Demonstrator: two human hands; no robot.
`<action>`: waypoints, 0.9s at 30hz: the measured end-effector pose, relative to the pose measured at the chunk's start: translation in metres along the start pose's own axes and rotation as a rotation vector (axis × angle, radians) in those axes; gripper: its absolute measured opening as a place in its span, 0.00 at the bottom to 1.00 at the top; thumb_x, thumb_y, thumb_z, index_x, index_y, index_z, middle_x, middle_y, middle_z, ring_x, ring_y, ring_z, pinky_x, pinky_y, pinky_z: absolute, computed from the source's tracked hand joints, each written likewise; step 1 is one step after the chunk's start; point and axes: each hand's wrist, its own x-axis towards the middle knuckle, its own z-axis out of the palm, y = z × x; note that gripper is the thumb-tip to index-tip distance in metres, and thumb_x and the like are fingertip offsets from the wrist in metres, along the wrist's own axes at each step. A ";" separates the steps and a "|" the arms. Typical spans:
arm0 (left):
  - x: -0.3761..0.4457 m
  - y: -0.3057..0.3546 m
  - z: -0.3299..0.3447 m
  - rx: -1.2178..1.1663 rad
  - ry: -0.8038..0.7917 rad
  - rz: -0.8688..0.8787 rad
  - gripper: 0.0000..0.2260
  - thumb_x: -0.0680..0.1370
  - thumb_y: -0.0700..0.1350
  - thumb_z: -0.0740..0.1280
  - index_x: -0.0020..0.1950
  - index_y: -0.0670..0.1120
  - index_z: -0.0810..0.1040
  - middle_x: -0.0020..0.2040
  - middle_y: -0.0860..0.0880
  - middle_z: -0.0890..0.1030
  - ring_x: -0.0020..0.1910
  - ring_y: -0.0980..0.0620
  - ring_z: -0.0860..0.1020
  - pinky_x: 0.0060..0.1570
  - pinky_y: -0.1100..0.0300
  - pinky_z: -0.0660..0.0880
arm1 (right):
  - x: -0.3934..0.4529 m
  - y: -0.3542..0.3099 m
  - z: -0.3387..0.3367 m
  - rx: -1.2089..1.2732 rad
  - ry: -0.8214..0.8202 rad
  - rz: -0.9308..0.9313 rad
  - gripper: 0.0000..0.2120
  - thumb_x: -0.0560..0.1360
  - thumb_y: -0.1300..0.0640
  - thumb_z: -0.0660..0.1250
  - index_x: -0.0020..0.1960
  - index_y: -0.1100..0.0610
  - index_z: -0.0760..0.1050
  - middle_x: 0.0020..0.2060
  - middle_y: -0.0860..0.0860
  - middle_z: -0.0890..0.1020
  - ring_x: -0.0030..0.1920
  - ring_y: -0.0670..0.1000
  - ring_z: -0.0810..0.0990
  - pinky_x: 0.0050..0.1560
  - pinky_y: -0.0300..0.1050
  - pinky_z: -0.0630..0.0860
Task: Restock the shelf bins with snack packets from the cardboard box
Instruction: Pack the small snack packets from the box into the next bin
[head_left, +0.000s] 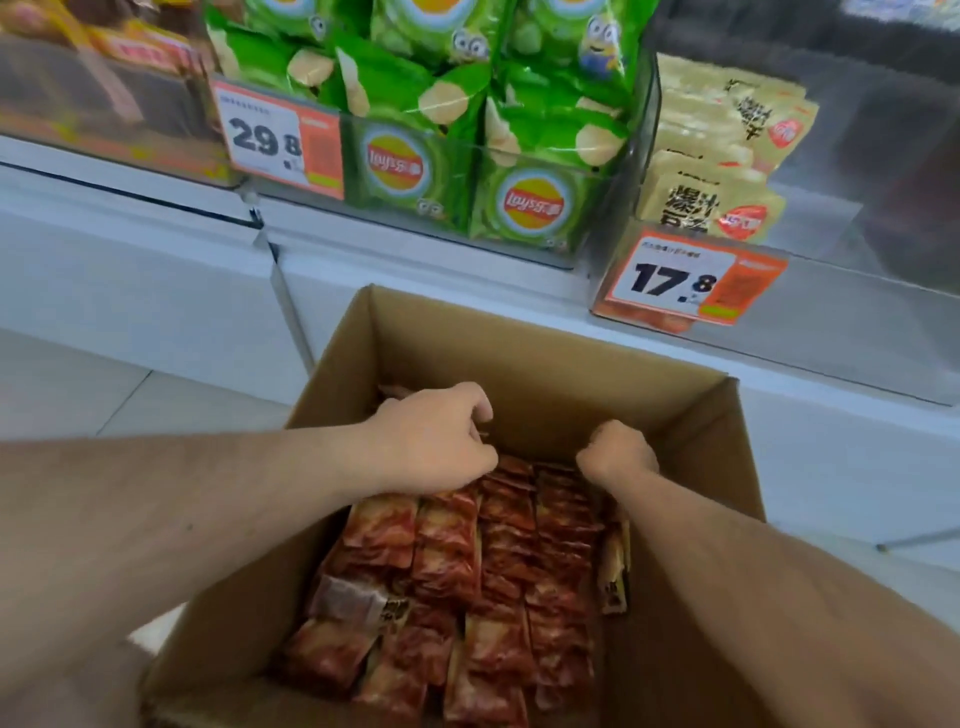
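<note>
Filling the cardboard box (545, 353): glossy red snack packets (498, 561), rowed.

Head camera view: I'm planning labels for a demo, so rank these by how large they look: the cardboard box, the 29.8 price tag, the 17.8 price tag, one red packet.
1. cardboard box, by far the largest.
2-3. 17.8 price tag and 29.8 price tag: look alike, so unranked.
4. red packet: smallest, though nearer the camera.

box (545, 343): open, red packets (467, 571) in rows
hands: left hand (431, 441), right hand (618, 449), both curled at far packets (grip unclear)
</note>
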 end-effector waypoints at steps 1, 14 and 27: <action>0.004 -0.004 0.003 -0.018 -0.018 -0.008 0.16 0.76 0.49 0.67 0.64 0.53 0.71 0.49 0.59 0.81 0.48 0.59 0.78 0.57 0.56 0.74 | 0.008 0.004 0.012 -0.003 -0.013 0.042 0.10 0.74 0.55 0.66 0.53 0.56 0.80 0.53 0.56 0.81 0.53 0.59 0.80 0.47 0.46 0.77; 0.012 -0.030 0.017 -0.572 -0.157 -0.444 0.11 0.80 0.47 0.64 0.61 0.45 0.75 0.51 0.49 0.81 0.48 0.49 0.81 0.42 0.58 0.77 | 0.021 0.008 0.044 0.047 0.188 -0.207 0.07 0.77 0.57 0.64 0.53 0.54 0.78 0.55 0.55 0.79 0.54 0.60 0.79 0.50 0.48 0.75; 0.010 -0.031 0.011 -0.921 0.046 -0.562 0.09 0.75 0.33 0.70 0.54 0.40 0.79 0.46 0.39 0.84 0.40 0.42 0.84 0.40 0.50 0.81 | -0.113 -0.028 0.009 0.505 0.167 -0.840 0.18 0.73 0.44 0.65 0.56 0.55 0.78 0.49 0.46 0.78 0.46 0.38 0.74 0.50 0.35 0.72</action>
